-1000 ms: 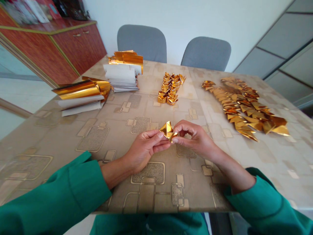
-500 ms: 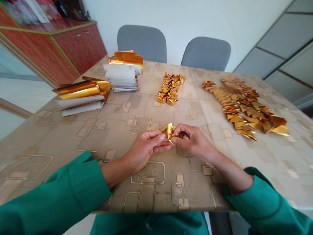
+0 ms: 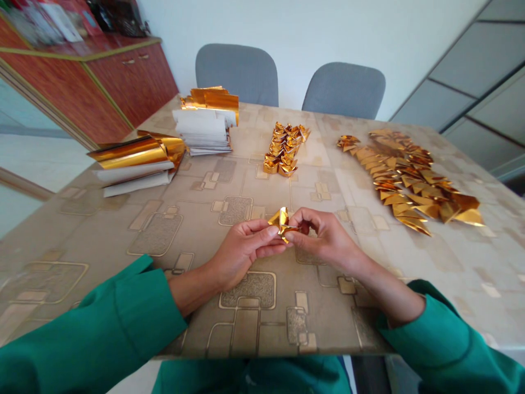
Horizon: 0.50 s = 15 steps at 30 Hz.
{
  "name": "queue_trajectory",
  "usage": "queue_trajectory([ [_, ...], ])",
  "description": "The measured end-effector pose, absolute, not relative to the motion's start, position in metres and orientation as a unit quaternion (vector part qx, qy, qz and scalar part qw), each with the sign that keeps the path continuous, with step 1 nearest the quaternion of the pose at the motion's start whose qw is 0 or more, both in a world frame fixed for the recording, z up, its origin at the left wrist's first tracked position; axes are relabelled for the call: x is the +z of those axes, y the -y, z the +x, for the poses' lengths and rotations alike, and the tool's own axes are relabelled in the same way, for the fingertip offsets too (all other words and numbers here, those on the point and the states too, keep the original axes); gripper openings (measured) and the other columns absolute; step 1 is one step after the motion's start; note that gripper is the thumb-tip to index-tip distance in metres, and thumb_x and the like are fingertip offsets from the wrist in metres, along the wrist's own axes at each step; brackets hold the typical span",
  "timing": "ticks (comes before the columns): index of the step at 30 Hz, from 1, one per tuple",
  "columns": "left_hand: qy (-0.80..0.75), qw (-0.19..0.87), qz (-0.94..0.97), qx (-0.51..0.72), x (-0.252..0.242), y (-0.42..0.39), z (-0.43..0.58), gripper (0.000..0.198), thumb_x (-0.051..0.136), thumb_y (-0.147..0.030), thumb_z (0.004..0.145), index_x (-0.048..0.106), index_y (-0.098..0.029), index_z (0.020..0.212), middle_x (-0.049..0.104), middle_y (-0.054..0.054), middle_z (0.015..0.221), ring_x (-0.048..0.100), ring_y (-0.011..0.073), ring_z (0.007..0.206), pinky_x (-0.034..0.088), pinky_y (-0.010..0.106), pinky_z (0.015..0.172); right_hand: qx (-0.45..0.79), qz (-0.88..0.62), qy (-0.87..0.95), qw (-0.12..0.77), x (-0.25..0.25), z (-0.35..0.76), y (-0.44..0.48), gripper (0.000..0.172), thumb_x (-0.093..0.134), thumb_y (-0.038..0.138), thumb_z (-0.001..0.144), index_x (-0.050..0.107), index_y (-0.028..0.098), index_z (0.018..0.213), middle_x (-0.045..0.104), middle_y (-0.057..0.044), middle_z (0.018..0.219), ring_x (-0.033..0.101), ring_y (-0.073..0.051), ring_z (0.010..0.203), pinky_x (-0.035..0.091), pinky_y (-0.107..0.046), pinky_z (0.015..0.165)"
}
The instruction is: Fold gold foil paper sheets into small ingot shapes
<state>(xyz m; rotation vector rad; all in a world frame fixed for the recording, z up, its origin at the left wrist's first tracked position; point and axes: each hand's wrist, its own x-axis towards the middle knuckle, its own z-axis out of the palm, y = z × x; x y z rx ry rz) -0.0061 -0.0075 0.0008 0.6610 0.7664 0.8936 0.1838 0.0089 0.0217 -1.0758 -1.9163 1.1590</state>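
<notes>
The left hand point(image 3: 241, 249) and right hand point(image 3: 328, 238) pinch a folded gold foil piece point(image 3: 282, 223) between narrowly closed fingertips, above the middle of the patterned tabletop point(image 3: 246, 323), with open surface behind them reaching the near edge.

Left hand point(image 3: 241, 247), right hand point(image 3: 328, 238) mid-pinch

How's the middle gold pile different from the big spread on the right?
The middle pile is a narrow, compact row of chunky folded pieces; the right spread is far wider, with flatter pointed triangles fanned out and overlapping. Both are shiny gold foil on the patterned table top.
</notes>
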Motion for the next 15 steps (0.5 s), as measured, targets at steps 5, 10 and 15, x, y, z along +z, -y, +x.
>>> queue_trajectory([
  [5, -0.361, 0.773, 0.316, 0.415, -0.0027, 0.0076, -0.0063, 0.02, 0.082, -0.027, 0.072, 0.075, -0.013, 0.085, 0.074, 0.003, 0.087, 0.068, 0.0093, 0.075, 0.058, 0.02, 0.074, 0.438, -0.39, 0.736, 0.338, 0.0226, 0.1847, -0.0101, 0.014, 0.069, 0.025, 0.083, 0.061, 0.017, 0.076, 0.061, 0.002, 0.069, 0.049, -0.009, 0.061, 0.039, -0.024, 0.058],
  [10, -0.346, 0.776, 0.331, 0.411, -0.0039, 0.0069, -0.0063, 0.02, 0.079, -0.027, 0.076, 0.076, -0.015, 0.093, 0.074, 0.003, 0.092, 0.069, 0.0097, 0.078, 0.058, 0.021, 0.076, 0.419, -0.411, 0.739, 0.331, 0.0235, 0.1837, -0.0081, 0.018, 0.07, 0.028, 0.084, 0.06, 0.016, 0.073, 0.06, 0.002, 0.065, 0.047, -0.008, 0.057, 0.036, -0.023, 0.054],
  [15, -0.346, 0.78, 0.346, 0.391, -0.0031, 0.0071, -0.007, 0.02, 0.079, -0.029, 0.076, 0.076, -0.014, 0.089, 0.075, 0.004, 0.088, 0.072, 0.0141, 0.08, 0.058, 0.024, 0.078, 0.421, -0.418, 0.741, 0.315, 0.0225, 0.1858, -0.0078, 0.022, 0.066, 0.032, 0.086, 0.06, 0.016, 0.072, 0.06, 0.002, 0.064, 0.045, -0.008, 0.056, 0.034, -0.023, 0.052],
])
